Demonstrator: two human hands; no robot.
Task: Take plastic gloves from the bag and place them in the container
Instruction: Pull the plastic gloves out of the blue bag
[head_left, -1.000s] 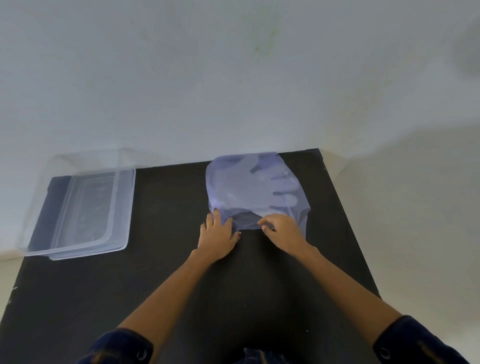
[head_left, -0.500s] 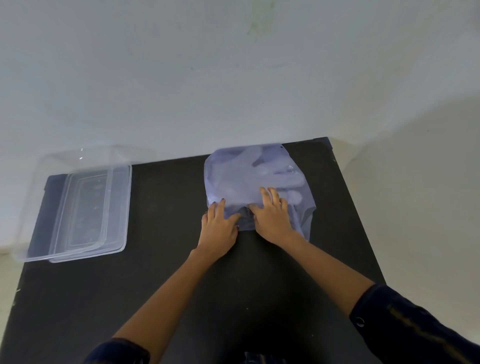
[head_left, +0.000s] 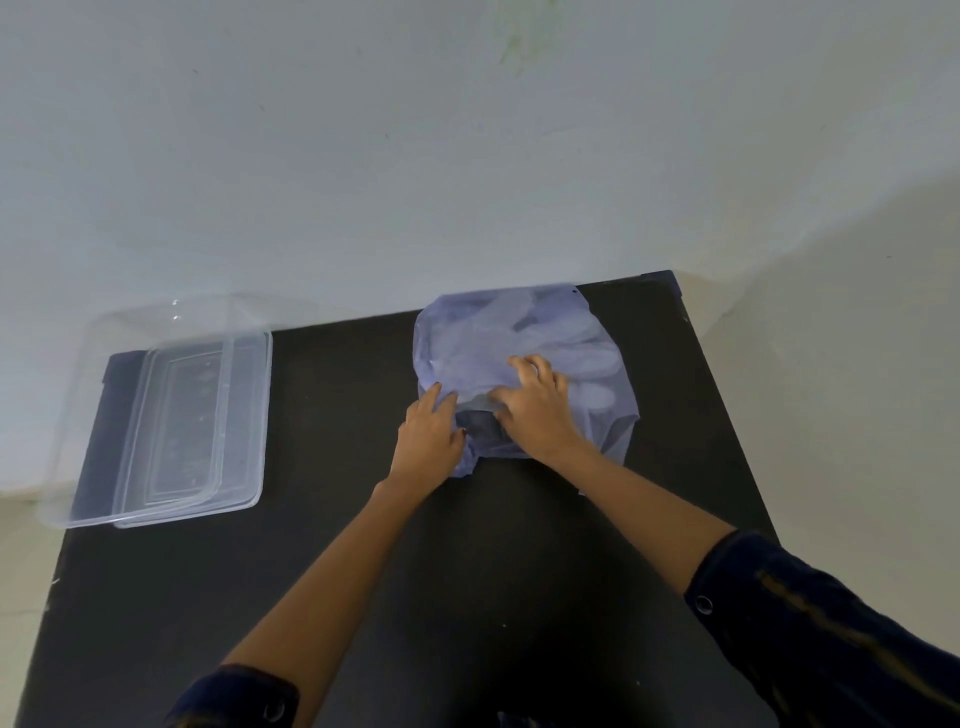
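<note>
1. Since half a second ago the right hand (head_left: 537, 410) has pushed further over the bag (head_left: 524, 374): its fingers (head_left: 524, 366) now lie spread and flat on top of the film, further in than before, and the near edge of the bag has bunched up more.
2. Left hand (head_left: 428, 441) has stayed at the bag's near left corner; its fingers (head_left: 441, 402) are tucked partly under the lifted film, so whether they pinch it or only press on it cannot be told.
3. Between the two hands the film is raised into a dark opening; what lies inside that gap is not clear.
4. Gloves (head_left: 566, 338) show only as pale finger shapes through the translucent bluish bag; their number cannot be made out, and all are inside the bag.
5. Bag sits at the far right of the black table (head_left: 363, 597), its far edge reaching the table's back edge by the wall (head_left: 467, 156).
6. Container (head_left: 171, 410) is clear and lies at the far left corner, well apart from the bag; it overhangs the table's left edge, and it looks like two nested clear parts, though which is lid and which is tub is hard to tell.
7. Bare tabletop runs between container and bag and across the whole near half, crossed only by the forearms.
8. Dark sleeves (head_left: 831, 639) are cut off by the lower frame edge.
</note>
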